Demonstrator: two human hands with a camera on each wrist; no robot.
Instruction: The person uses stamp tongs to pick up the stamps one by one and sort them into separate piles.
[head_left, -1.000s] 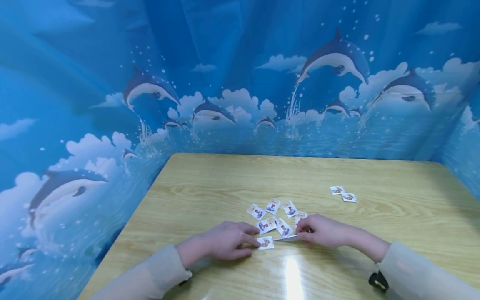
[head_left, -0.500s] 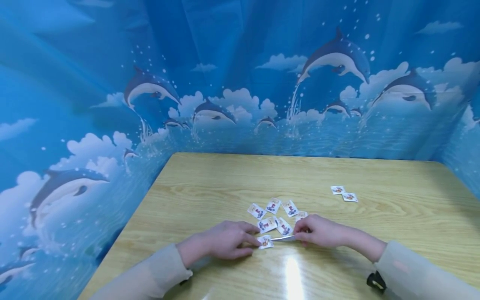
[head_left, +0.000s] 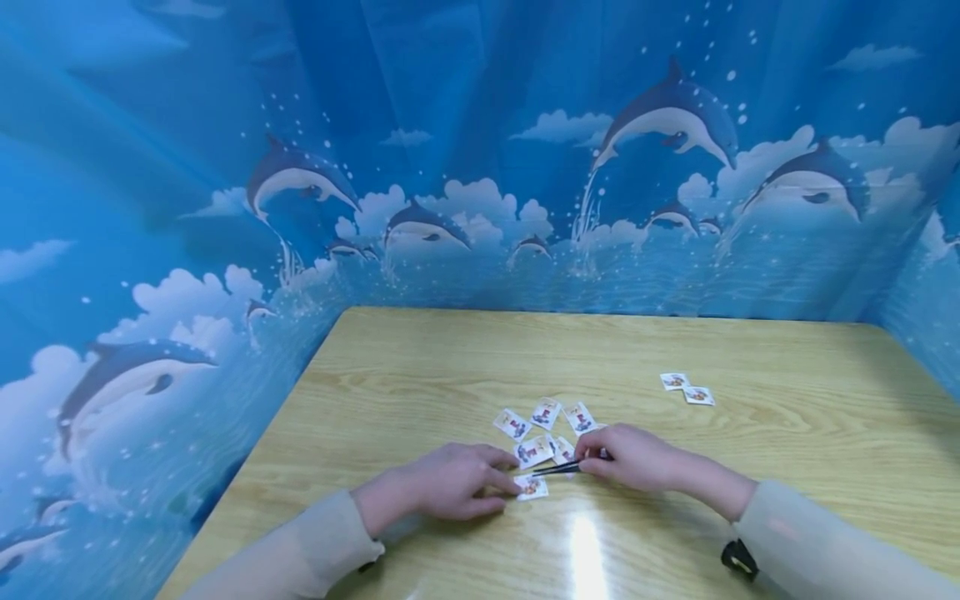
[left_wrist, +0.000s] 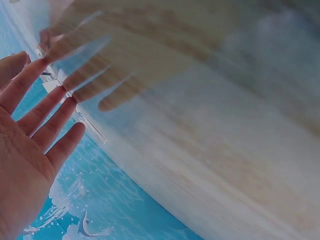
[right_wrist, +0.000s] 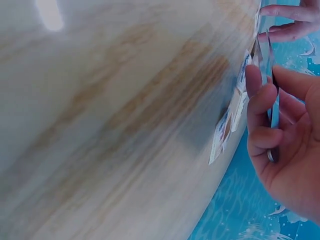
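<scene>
My right hand [head_left: 633, 457] pinches a pair of metal tweezers [right_wrist: 274, 107] between thumb and fingers. The two tips stand slightly apart in the right wrist view. In the head view the tweezers point left, their tips over the upper edge of a small white picture card [head_left: 534, 488]. My left hand [head_left: 459, 481] lies on the other side, fingers extended, with a fingertip on that card's left edge. Just beyond the tweezers, several similar cards [head_left: 533, 451] lie in a loose cluster, one partly behind the tweezers and right hand.
Two more cards, one [head_left: 674, 381] touching the corner of the other [head_left: 699, 396], lie farther back to the right on the wood-grain table [head_left: 420, 358]. A blue dolphin-print curtain [head_left: 465, 150] hangs behind the table and along its left side.
The tweezers' tips have lifted and swung slightly up and left over the card, showing darker now. My right hand has shifted a little left and away from me. The left hand stays put.
</scene>
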